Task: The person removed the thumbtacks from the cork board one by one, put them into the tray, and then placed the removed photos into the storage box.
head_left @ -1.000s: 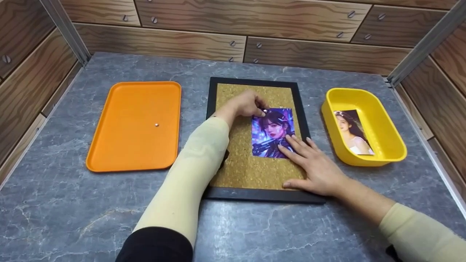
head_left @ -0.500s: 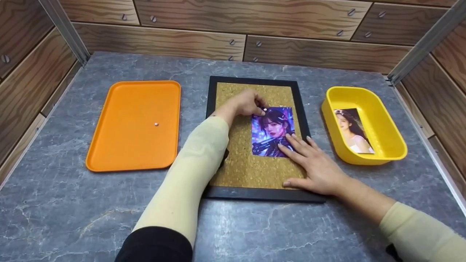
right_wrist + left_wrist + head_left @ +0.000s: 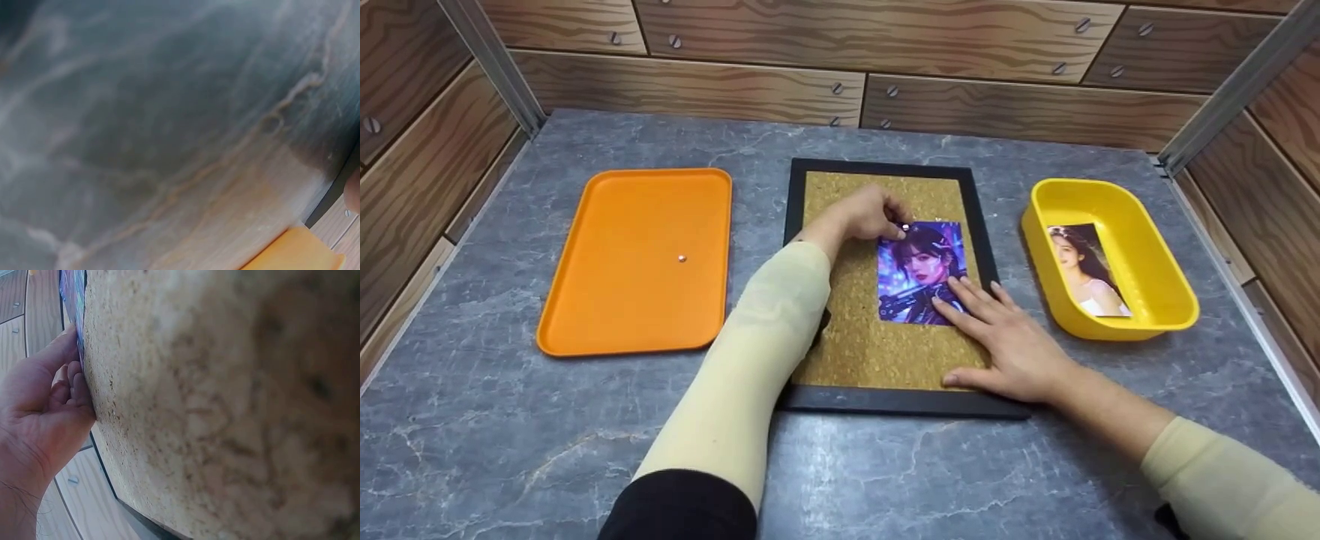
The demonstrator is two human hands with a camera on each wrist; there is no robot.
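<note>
A black-framed cork board (image 3: 847,352) lies on the grey table. On its right half lies a printed picture (image 3: 922,262) in purple and blue. With curled fingers, my left hand (image 3: 868,213) pinches a small shiny thumbtack (image 3: 906,226) at the picture's top edge. How deep the tack sits is hidden. From the left wrist view, the left hand (image 3: 48,394) rests low against the cork, its thumb at the picture's edge (image 3: 79,315). My right hand (image 3: 1012,345) lies flat with spread fingers, pressing the picture's lower right corner and the board's right side.
An orange tray (image 3: 630,300) to the left bears another small shiny tack (image 3: 682,259). A yellow bin (image 3: 1155,292) on the right holds a photo (image 3: 1084,270) of a person. Wood-patterned panels (image 3: 750,75) wall the grey marbled table (image 3: 547,435) at the back and sides.
</note>
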